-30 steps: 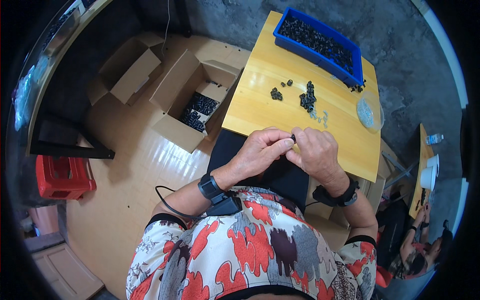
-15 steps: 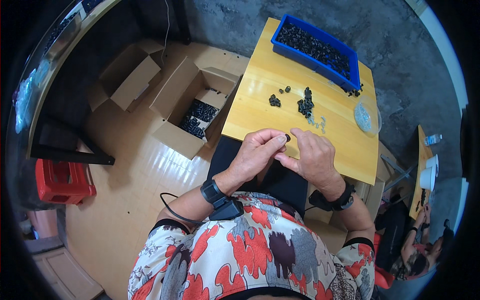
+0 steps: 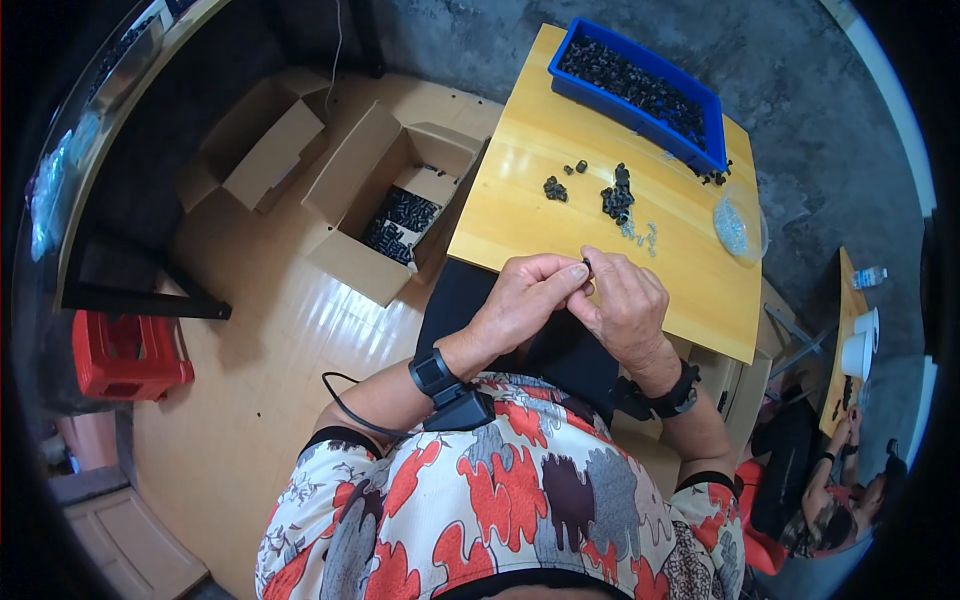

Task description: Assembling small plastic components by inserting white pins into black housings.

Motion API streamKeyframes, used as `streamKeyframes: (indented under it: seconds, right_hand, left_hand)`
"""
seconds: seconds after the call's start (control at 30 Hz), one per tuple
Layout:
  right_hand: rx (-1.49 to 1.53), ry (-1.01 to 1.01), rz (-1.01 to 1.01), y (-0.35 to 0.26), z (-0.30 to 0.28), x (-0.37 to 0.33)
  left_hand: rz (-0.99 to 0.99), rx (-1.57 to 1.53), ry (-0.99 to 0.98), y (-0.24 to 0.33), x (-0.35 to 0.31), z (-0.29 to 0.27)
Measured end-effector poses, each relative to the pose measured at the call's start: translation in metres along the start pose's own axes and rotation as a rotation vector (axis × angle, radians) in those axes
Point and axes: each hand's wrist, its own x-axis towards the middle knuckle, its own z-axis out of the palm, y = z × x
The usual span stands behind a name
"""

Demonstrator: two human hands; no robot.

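Currently, in the head view, one left hand [image 3: 528, 296] and one right hand [image 3: 625, 305], both curled closed, pinch one small black part [image 3: 587, 266] between their fingertips, with one blue bin [image 3: 640, 124] beyond them, one clear bowl [image 3: 756, 236] to their right and two cardboard boxes [image 3: 355, 265] to their left. Half a second ago, the right fingertips stood apart from that part; now they meet the left's at it.

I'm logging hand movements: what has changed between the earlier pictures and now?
The bare right hand, apart from the small roundish black piece half a second ago, has moved left to meet it again. The bare left hand still pinches it. The blue rectangular plastic bin on the yellow wooden table stayed put.
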Motion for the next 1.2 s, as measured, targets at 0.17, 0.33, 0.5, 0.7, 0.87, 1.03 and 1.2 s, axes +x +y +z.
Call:
streamKeyframes:
  seconds: [0.17, 0.33, 0.5, 0.7, 0.87, 1.03, 1.2]
  right_hand:
    - [0.052, -0.039, 0.020, -0.001, 0.000, -0.004]
    - [0.139, -0.062, 0.038, 0.003, 0.001, -0.006]
    - [0.164, -0.076, 0.077, 0.001, -0.001, -0.008]
    - [0.225, -0.025, 0.122, -0.002, -0.004, -0.007]
    - [0.221, 0.064, 0.127, -0.007, 0.006, -0.013]
    - [0.276, 0.041, 0.191, -0.007, 0.010, -0.019]
    - [0.264, 0.077, 0.157, -0.003, 0.011, -0.019]
  left_hand:
    - [-0.031, -0.076, -0.034, -0.004, -0.001, 0.000]
    - [-0.053, -0.080, -0.044, -0.004, 0.003, -0.001]
    - [-0.071, -0.092, -0.034, 0.001, 0.001, 0.001]
    - [-0.091, -0.057, -0.017, 0.000, 0.000, -0.002]
    - [-0.071, -0.080, -0.011, -0.006, 0.000, 0.001]
    - [-0.174, -0.113, -0.083, -0.002, -0.001, -0.004]
    - [-0.189, -0.090, -0.097, 0.000, -0.006, -0.008]
